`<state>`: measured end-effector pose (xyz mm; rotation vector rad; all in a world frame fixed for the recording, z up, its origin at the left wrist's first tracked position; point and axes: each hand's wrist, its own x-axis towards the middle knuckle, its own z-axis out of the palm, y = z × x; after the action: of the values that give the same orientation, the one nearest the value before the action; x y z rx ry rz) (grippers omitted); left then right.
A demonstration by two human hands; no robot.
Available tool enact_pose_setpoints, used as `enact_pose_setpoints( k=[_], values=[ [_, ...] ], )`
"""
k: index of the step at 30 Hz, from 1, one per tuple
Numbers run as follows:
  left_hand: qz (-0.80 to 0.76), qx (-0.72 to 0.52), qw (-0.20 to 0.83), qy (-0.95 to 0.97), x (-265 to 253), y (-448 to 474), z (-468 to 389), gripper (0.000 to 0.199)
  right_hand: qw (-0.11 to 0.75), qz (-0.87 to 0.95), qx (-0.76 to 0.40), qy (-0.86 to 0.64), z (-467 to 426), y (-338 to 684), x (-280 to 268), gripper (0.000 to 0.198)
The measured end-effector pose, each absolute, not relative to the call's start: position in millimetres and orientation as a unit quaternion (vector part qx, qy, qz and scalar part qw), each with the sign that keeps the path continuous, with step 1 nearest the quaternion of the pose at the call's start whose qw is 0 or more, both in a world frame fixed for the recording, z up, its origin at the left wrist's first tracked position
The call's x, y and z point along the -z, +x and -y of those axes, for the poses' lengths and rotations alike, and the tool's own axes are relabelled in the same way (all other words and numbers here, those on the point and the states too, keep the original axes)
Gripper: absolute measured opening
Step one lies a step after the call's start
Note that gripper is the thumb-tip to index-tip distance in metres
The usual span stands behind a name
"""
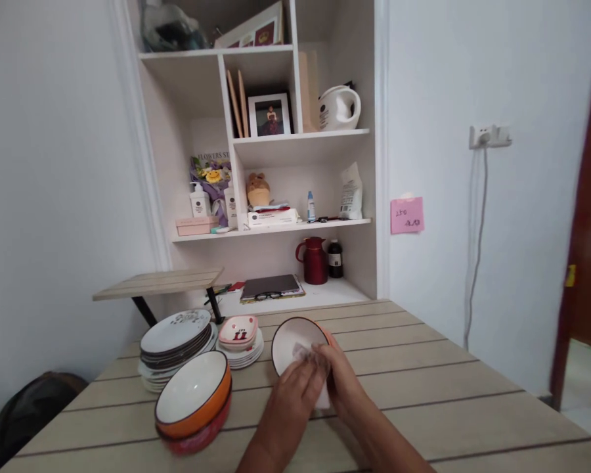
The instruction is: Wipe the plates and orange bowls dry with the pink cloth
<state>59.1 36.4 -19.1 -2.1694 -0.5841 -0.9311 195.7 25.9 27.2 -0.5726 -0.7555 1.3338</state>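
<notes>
Head view, table (423, 376) (slatted), shelves (303, 137), left hand (295, 389) clutching tissue (323, 397), right hand (343, 380) gripping bowl (286, 338)

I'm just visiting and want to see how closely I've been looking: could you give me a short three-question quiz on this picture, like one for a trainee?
1. True or false: the orange bowl rests on top of a red bowl.

2. Which stands right beside the dark bottle?
A) a framed photo
B) a red jug
C) a pink sticky note

3. Fill the gap: between the left hand and the right hand shows a crumpled white cloth or tissue, partly inside a tilted ____.

Key: 1. True. 2. B. 3. Bowl, with a white inside and a dark rim.
</notes>
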Motion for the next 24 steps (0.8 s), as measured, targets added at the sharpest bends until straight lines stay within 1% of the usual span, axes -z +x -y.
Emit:
enact_pose_setpoints(
  k=[3, 6, 8, 10, 13, 16, 18, 22, 24],
  values=[
    [0.220, 0.339, 0.339, -0.850, 22.5, 61.5, -41.2, 0.029, 0.636, 0.369, -0.605, -0.306, -27.0, 218.9, -36.4, 0.052],
    [0.216, 0.336, 0.346, -0.849, 25.3, 64.0, -43.8, 0.016, 0.578, 0.415, -0.625, -0.320, -23.8, 243.1, -46.3, 0.054],
    [0.207, 0.349, 0.360, -0.840, 26.4, 64.7, -43.1, 0.014, 0.554, 0.431, -0.640, -0.312, -21.3, 250.9, -49.5, 0.063],
    [0.215, 0.372, 0.370, -0.824, 26.1, 64.3, -41.1, 0.017, 0.555, 0.428, -0.652, -0.290, -19.9, 248.5, -48.4, 0.077],
    [0.257, 0.401, 0.379, -0.793, 23.2, 62.5, -37.9, 0.028, 0.590, 0.409, -0.647, -0.256, -20.3, 229.0, -40.4, 0.097],
    [0.289, 0.412, 0.393, -0.769, 20.4, 61.0, -36.4, 0.035, 0.625, 0.392, -0.632, -0.237, -21.2, 203.9, -30.5, 0.103],
    [0.292, 0.414, 0.395, -0.766, 20.1, 61.1, -36.1, 0.036, 0.637, 0.380, -0.628, -0.234, -21.4, 191.7, -25.9, 0.097],
    [0.258, 0.393, 0.376, -0.799, 20.0, 62.9, -35.0, 0.039, 0.637, 0.363, -0.625, -0.267, -22.3, 188.6, -25.0, 0.072],
    [0.245, 0.365, 0.352, -0.826, 18.2, 63.8, -33.7, 0.040, 0.640, 0.364, -0.614, -0.283, -23.1, 198.3, -29.3, 0.064]
  ],
)
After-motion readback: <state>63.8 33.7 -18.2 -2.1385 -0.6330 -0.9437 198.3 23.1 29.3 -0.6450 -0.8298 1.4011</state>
